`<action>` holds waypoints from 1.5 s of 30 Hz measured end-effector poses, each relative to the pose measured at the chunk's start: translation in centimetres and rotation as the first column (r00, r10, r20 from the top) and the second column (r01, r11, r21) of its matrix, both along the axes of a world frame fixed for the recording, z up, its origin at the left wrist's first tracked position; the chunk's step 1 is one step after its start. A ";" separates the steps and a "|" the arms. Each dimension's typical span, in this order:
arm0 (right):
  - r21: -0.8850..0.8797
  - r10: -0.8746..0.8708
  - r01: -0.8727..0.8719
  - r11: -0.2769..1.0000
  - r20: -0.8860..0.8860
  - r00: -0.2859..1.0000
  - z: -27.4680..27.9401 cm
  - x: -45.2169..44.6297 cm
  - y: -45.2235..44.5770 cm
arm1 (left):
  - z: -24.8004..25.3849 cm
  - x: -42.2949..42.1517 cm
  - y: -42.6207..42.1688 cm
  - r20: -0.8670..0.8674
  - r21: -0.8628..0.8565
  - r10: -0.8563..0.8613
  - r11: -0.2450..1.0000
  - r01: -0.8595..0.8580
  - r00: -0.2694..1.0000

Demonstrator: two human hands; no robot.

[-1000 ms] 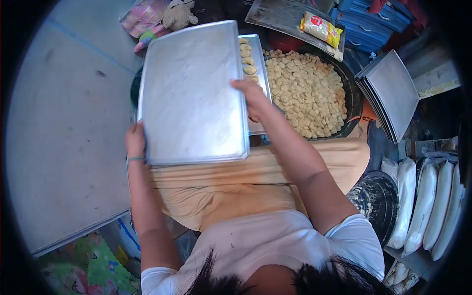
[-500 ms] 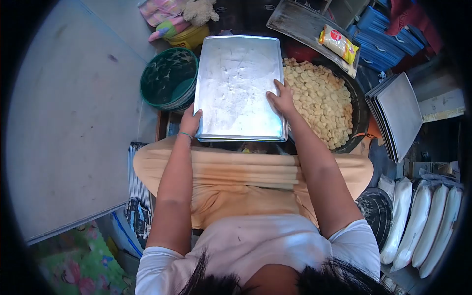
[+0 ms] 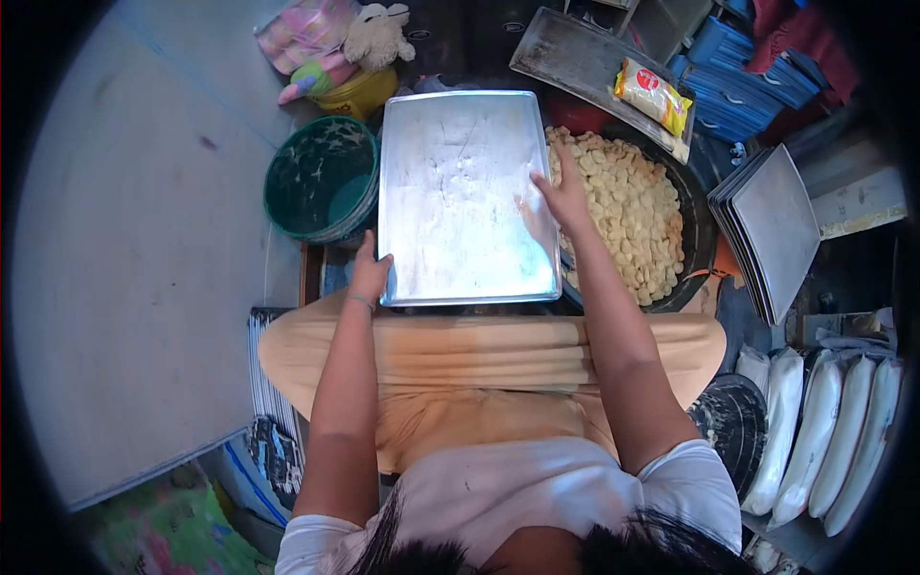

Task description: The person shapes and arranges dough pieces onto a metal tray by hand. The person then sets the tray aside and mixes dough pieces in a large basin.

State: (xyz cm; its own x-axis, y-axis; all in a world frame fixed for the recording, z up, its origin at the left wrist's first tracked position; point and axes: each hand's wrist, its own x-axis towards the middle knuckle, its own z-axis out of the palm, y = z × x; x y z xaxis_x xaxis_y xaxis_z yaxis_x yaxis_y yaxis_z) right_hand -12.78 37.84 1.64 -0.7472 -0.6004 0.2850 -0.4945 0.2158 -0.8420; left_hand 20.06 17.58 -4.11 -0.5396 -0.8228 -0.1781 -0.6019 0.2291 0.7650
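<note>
A flat silver baking tray (image 3: 465,201) lies in front of my lap, its bare, scuffed metal face up. My left hand (image 3: 368,275) is at its lower left edge, with the thumb against the rim. On the opposite side, my right hand (image 3: 565,199) holds the right edge; its thumb reaches over the rim and its fingers stretch along the side. Whatever supports the tray is hidden beneath it. Close to my right hand, a big dark round basin (image 3: 704,235) holds many pale, flat dough-like pieces (image 3: 628,211).
A green bucket (image 3: 321,182) stands left of the tray. Behind the basin, a dark tray (image 3: 565,57) carries a yellow-and-white packet (image 3: 654,96). Stacked trays (image 3: 776,225) lean at the right, above long white filled bags (image 3: 834,441). A pale board (image 3: 144,268) spans the left.
The view has shifted, so the tray and surroundings appear lower. My right thumb has moved toward the tray's right rim. Both hands stay at its sides.
</note>
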 end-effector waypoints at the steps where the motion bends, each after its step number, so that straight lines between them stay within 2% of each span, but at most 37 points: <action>1: 0.005 -0.037 0.039 0.999 -0.181 0.983 3.4 -0.6 -0.7 | 1.2 -0.5 -0.1 0.097 -0.146 0.012 0.989 0.002 0.995; 2: -0.099 -0.074 0.049 0.994 -0.263 0.962 8.0 -0.8 -1.4 | 4.8 -1.7 -0.4 0.013 -0.187 -0.028 0.982 0.031 1.000; 3: -0.198 -0.119 0.054 0.979 -0.335 0.935 12.7 -0.5 -2.0 | 6.5 -3.0 -1.4 -0.034 -0.398 -0.079 0.915 0.059 0.996; 4: -0.285 -0.148 0.008 0.959 -0.474 0.868 16.7 -0.3 -2.2 | 10.5 -4.9 -1.1 -0.034 -0.515 -0.105 0.854 0.072 0.994; 5: -0.358 -0.186 -0.054 0.932 -0.602 0.777 19.5 -0.1 -2.8 | 13.3 -6.8 -0.8 -0.123 -0.585 -0.131 0.810 0.035 0.984; 7: -0.376 -0.250 -0.030 0.926 -0.671 0.698 21.3 0.7 -4.6 | 16.8 -10.7 0.0 -0.217 -0.649 -0.178 0.760 -0.005 0.960; 9: -0.189 -0.169 0.042 0.981 -0.731 0.661 17.5 1.5 -7.6 | 15.2 -14.2 -0.1 -0.127 -0.738 -0.234 0.672 0.066 0.964; 11: 0.135 0.016 0.105 0.985 -0.683 0.730 6.1 2.6 -10.2 | 7.6 -16.5 -0.5 0.188 -0.835 -0.144 0.498 0.235 0.972; 12: 0.298 0.121 0.070 0.952 -0.579 0.806 -2.0 2.8 -9.9 | 1.4 -15.7 -0.7 0.544 -0.564 -0.086 0.699 0.439 0.835; 13: 0.436 0.212 0.009 0.900 -0.455 0.865 -7.0 3.1 -9.9 | 1.3 -15.5 -0.1 0.503 -0.581 -0.068 0.711 0.396 0.861; 16: 0.409 0.240 -0.065 0.910 -0.392 0.888 -6.2 2.9 -9.7 | 0.4 -15.2 -0.9 0.528 -0.627 -0.042 0.655 0.423 0.848; 17: 0.314 0.216 -0.109 0.943 -0.329 0.920 -5.4 2.0 -8.6 | 0.9 -15.2 -0.8 0.526 -0.556 -0.092 0.716 0.423 0.846; 19: 0.096 0.190 -0.173 0.980 -0.203 0.961 -4.0 -0.6 -6.2 | 0.9 -15.4 -1.4 0.526 -0.498 -0.112 0.763 0.412 0.843; 20: -0.005 0.025 -0.027 1.000 -0.228 0.973 -3.6 -3.1 -3.6 | 0.6 -15.6 -1.5 0.455 -0.493 -0.113 0.794 0.355 0.884; 21: -0.001 -0.055 0.055 0.998 -0.171 0.984 -3.5 -6.6 -0.6 | 1.9 -16.7 -0.6 0.389 -0.527 -0.122 0.783 0.329 0.913; 22: 0.043 -0.311 0.319 0.947 -0.123 0.942 -6.8 -9.9 2.9 | 3.5 -18.3 0.8 0.280 -0.574 -0.201 0.749 0.331 0.939; 23: 0.173 -0.344 0.335 0.926 0.026 0.939 -8.5 -14.2 7.5 | 5.2 -20.2 2.6 0.171 -0.618 -0.281 0.716 0.325 0.944; 24: 0.373 -0.392 0.375 0.848 -0.034 0.920 -14.2 -19.1 12.2 | 6.6 -22.8 4.9 0.110 -0.621 -0.370 0.700 0.354 0.923; 25: 0.578 -0.559 0.499 0.645 -0.088 0.825 -16.8 -21.3 16.0 | 7.7 -25.5 7.5 0.048 -0.624 -0.451 0.683 0.380 0.891; 26: 0.705 -0.628 0.500 0.503 -0.100 0.772 -17.5 -22.2 18.4 | 8.8 -28.5 10.0 0.043 -0.549 -0.562 0.678 0.490 0.826; 27: 0.786 -0.651 0.447 0.427 -0.076 0.755 -17.7 -21.4 19.1 | 9.1 -31.3 12.1 0.029 -0.470 -0.664 0.651 0.597 0.747; 28: 0.843 -0.663 0.371 0.389 -0.024 0.749 -17.8 -20.1 18.5 | 7.3 -34.1 13.3 0.107 -0.451 -0.739 0.560 0.695 0.665; 29: 0.862 -0.651 0.315 0.398 0.024 0.759 -18.5 -18.6 17.0 | 4.7 -37.0 14.0 0.182 -0.423 -0.802 0.458 0.782 0.569; 30: 0.864 -0.626 0.275 0.422 0.058 0.777 -19.7 -16.5 15.0 | 2.3 -39.9 14.7 0.241 -0.210 -0.813 0.489 0.846 0.530; 31: 0.815 -0.599 0.315 0.486 0.049 0.799 -22.1 -14.4 13.3 | -0.3 -42.4 15.1 0.287 0.016 -0.829 0.505 0.863 0.480; 32: 0.893 -0.471 0.164 0.419 0.060 0.880 -22.8 -12.6 11.8 | -3.2 -44.5 15.0 0.416 0.121 -0.780 0.557 0.822 0.467; 33: 0.907 -0.345 0.091 0.411 0.062 0.937 -21.9 -10.2 10.7 | -6.2 -45.9 15.1 0.533 0.208 -0.723 0.615 0.760 0.439; 34: 0.920 -0.205 0.021 0.392 0.065 0.977 -21.0 -9.0 10.4 | -9.8 -45.7 15.6 0.499 0.212 -0.603 0.781 0.587 0.622; 35: 0.871 0.013 -0.205 0.446 0.222 0.975 -21.9 -10.4 11.2 | -13.4 -45.2 16.3 0.462 0.225 -0.439 0.898 0.377 0.770; 36: 0.782 0.222 -0.431 0.450 0.370 0.902 -24.4 -11.9 12.8 | -15.2 -44.3 17.3 0.439 0.252 -0.256 0.955 0.156 0.861; 37: 0.710 0.226 -0.453 0.539 0.396 0.890 -25.3 -14.3 14.6 | -15.1 -43.4 19.4 0.605 0.177 -0.510 0.835 0.521 0.611; 38: 0.629 0.237 -0.473 0.617 0.424 0.874 -26.2 -16.8 16.3 | -15.3 -42.7 22.9 0.673 0.168 -0.547 0.768 0.618 0.497; 39: 0.586 0.045 -0.293 0.756 0.401 0.915 -26.4 -19.2 19.3 | -15.5 -41.9 26.5 0.733 0.163 -0.565 0.687 0.708 0.379; 40: 0.610 -0.326 -0.057 0.790 0.497 0.804 -25.7 -22.3 20.8 | -16.1 -40.8 30.1 0.712 0.163 -0.509 0.790 0.590 0.483; 41: 0.658 -0.511 0.258 0.707 0.222 0.830 -19.7 -22.7 21.2 | -15.6 -39.2 32.4 0.628 0.214 -0.591 0.757 0.618 0.506; 42: 0.629 -0.581 0.426 0.651 0.051 0.812 -20.5 -23.1 21.7 | -14.2 -38.7 33.3 0.533 0.253 -0.665 0.715 0.652 0.523; 45: 0.862 -0.430 0.194 0.468 0.031 0.902 -22.1 -19.3 19.9 | -5.5 -41.0 30.8 0.422 0.401 -0.799 0.588 0.703 0.427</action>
State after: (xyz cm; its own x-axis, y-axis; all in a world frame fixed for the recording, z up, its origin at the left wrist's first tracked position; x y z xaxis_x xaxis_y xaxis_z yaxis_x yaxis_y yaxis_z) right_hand -32.08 57.72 -20.42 -0.9002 -0.1799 -0.3967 -0.0802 0.9636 -0.2550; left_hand -20.93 48.39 -9.60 -0.7077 -0.0744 -0.7026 -0.5311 0.7118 0.4595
